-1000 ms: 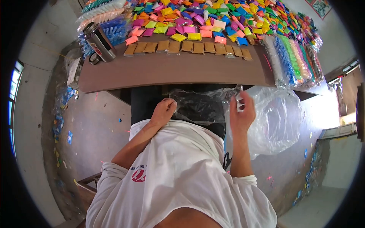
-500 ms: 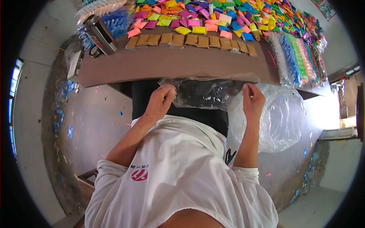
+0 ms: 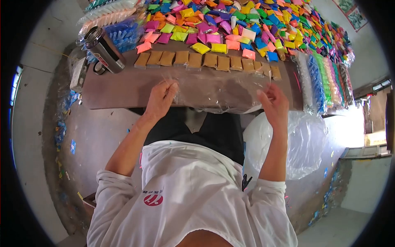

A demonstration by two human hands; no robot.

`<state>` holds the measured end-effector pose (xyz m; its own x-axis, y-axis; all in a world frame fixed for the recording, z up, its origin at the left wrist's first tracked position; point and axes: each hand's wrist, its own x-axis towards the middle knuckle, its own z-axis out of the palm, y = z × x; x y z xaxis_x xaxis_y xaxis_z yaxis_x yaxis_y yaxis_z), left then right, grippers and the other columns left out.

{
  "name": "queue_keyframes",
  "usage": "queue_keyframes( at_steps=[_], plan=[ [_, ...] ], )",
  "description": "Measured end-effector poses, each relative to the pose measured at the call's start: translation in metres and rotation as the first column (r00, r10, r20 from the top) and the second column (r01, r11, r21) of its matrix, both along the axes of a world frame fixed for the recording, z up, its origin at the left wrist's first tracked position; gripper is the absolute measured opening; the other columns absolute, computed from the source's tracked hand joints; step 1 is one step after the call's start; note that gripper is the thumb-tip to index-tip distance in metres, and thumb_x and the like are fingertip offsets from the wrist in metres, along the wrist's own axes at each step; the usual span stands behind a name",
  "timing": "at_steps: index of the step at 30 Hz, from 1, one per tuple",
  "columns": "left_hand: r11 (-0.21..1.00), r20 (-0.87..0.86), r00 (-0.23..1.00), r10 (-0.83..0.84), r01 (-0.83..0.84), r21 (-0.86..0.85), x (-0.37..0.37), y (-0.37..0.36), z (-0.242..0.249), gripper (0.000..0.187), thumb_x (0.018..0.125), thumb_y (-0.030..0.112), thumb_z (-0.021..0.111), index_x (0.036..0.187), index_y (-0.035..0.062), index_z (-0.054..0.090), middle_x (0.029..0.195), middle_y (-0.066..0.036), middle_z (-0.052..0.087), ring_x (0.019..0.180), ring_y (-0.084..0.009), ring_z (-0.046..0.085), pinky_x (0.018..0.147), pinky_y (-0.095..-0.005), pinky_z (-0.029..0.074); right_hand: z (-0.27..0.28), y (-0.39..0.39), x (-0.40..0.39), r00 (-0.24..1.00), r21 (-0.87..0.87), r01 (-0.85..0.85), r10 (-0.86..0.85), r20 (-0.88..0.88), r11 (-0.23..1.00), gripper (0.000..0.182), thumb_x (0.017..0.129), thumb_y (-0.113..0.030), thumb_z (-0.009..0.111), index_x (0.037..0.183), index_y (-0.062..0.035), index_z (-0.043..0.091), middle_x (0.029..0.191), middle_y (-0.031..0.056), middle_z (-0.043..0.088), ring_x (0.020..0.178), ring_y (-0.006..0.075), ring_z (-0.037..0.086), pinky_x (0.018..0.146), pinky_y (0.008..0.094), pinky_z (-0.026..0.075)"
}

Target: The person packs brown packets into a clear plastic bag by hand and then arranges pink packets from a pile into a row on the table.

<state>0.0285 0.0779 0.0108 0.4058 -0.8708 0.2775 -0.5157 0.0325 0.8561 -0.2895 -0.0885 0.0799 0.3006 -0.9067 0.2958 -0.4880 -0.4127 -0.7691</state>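
Observation:
My left hand (image 3: pixel 161 97) pinches the left end of a clear plastic bag (image 3: pixel 218 92). My right hand (image 3: pixel 273 103) pinches its right end. The bag is stretched flat between them over the near edge of the brown table (image 3: pixel 119 86). Just beyond the bag lies a row of brown packets (image 3: pixel 205 61), and behind those a heap of bright coloured packets (image 3: pixel 247 24) in pink, yellow, blue, green and orange.
A steel flask (image 3: pixel 105 49) lies at the table's left end beside blue packs (image 3: pixel 123 35). Long strips of coloured packets (image 3: pixel 323 78) hang at the right end. A big clear bag (image 3: pixel 304 140) sits on the floor to my right.
Both hands have lifted the clear bag from my lap up onto the table's near edge, and it is now spread wider between them.

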Motion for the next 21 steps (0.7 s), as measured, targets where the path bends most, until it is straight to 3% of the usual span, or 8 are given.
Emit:
queue_keyframes(
  at_steps=[1, 3, 6, 8, 11, 14, 17, 21],
  plan=[
    [1.000, 0.038, 0.999, -0.023, 0.022, 0.007, 0.001, -0.002, -0.001, 0.027, 0.101, 0.022, 0.055, 0.106, -0.0017, 0.066, 0.087, -0.009, 0.066, 0.082, -0.0193, 0.060, 0.079, -0.0310, 0.048, 0.005, 0.005, 0.002, 0.999, -0.198, 0.027, -0.032, -0.018, 0.980, 0.041, 0.079, -0.025, 0.080, 0.107, 0.0005, 0.068, 0.094, 0.0148, 0.069, 0.082, 0.0275, 0.065, 0.076, 0.0380, 0.052],
    [0.998, 0.110, 0.992, -0.066, 0.064, 0.028, 0.002, -0.004, -0.002, 0.027, 0.102, 0.021, 0.054, 0.106, -0.0026, 0.065, 0.087, -0.010, 0.066, 0.082, -0.0211, 0.060, 0.079, -0.0314, 0.048, 0.015, 0.017, 0.004, 0.995, -0.561, 0.059, -0.095, -0.035, 0.826, 0.041, 0.075, -0.024, 0.082, 0.106, -0.0013, 0.067, 0.095, 0.0136, 0.068, 0.085, 0.0295, 0.065, 0.079, 0.0381, 0.053],
    [0.995, 0.022, 0.997, -0.071, 0.069, 0.072, 0.007, -0.007, -0.003, 0.028, 0.102, 0.022, 0.054, 0.105, -0.0042, 0.064, 0.090, -0.012, 0.065, 0.083, -0.0216, 0.060, 0.078, -0.0318, 0.048, 0.024, 0.044, 0.013, 0.972, -0.622, -0.234, 0.199, -0.126, 0.747, 0.043, 0.072, -0.023, 0.084, 0.105, -0.0037, 0.066, 0.099, 0.0120, 0.067, 0.092, 0.0319, 0.064, 0.082, 0.0396, 0.052],
    [0.988, -0.013, 0.996, -0.087, 0.088, 0.126, 0.009, -0.008, 0.004, 0.029, 0.102, 0.022, 0.053, 0.104, -0.0043, 0.064, 0.089, -0.012, 0.065, 0.083, -0.0217, 0.061, 0.079, -0.0326, 0.048, 0.043, 0.058, 0.041, 0.865, -0.452, -0.499, 0.393, -0.312, 0.739, 0.039, 0.071, -0.024, 0.085, 0.099, -0.0046, 0.066, 0.106, 0.0114, 0.066, 0.097, 0.0317, 0.063, 0.082, 0.0407, 0.052],
    [0.987, 0.011, 0.994, -0.107, 0.105, 0.119, 0.015, -0.014, 0.007, 0.030, 0.103, 0.023, 0.052, 0.102, -0.0040, 0.065, 0.087, -0.012, 0.065, 0.084, -0.0218, 0.061, 0.078, -0.0330, 0.048, 0.036, 0.047, 0.077, 0.756, -0.291, -0.614, 0.441, -0.483, 0.734, 0.046, 0.072, -0.025, 0.084, 0.109, -0.0031, 0.066, 0.114, 0.0110, 0.066, 0.099, 0.0344, 0.064, 0.085, 0.0432, 0.052],
    [0.995, -0.014, 0.996, -0.083, 0.084, 0.052, 0.013, -0.016, 0.003, 0.030, 0.103, 0.022, 0.051, 0.100, -0.0037, 0.066, 0.085, -0.012, 0.065, 0.084, -0.0227, 0.061, 0.077, -0.0332, 0.048, 0.008, 0.027, 0.085, 0.598, -0.146, -0.682, 0.431, -0.676, 0.717, 0.049, 0.074, -0.022, 0.081, 0.116, -0.0054, 0.063, 0.116, 0.0105, 0.063, 0.102, 0.0331, 0.063, 0.086, 0.0444, 0.053],
    [0.995, -0.039, 0.997, -0.067, 0.069, 0.073, 0.015, -0.013, 0.001, 0.029, 0.103, 0.021, 0.052, 0.099, -0.0041, 0.066, 0.088, -0.013, 0.066, 0.083, -0.0241, 0.061, 0.077, -0.0331, 0.048, -0.016, 0.007, 0.082, 0.362, 0.231, -0.586, 0.506, -0.783, 0.777, 0.040, 0.077, -0.018, 0.077, 0.112, -0.0059, 0.061, 0.112, 0.0094, 0.061, 0.106, 0.0299, 0.059, 0.086, 0.0441, 0.051],
    [1.000, -0.086, 0.996, -0.025, 0.026, 0.010, 0.010, -0.015, -0.006, 0.027, 0.101, 0.020, 0.054, 0.099, -0.0038, 0.067, 0.089, -0.013, 0.066, 0.082, -0.0254, 0.061, 0.075, -0.0333, 0.048, -0.003, 0.006, 0.080, 0.499, 0.196, -0.589, 0.543, -0.675, 0.784, 0.034, 0.080, -0.017, 0.074, 0.109, -0.0054, 0.062, 0.119, 0.0101, 0.058, 0.113, 0.0306, 0.057, 0.089, 0.0436, 0.051]
  ],
)
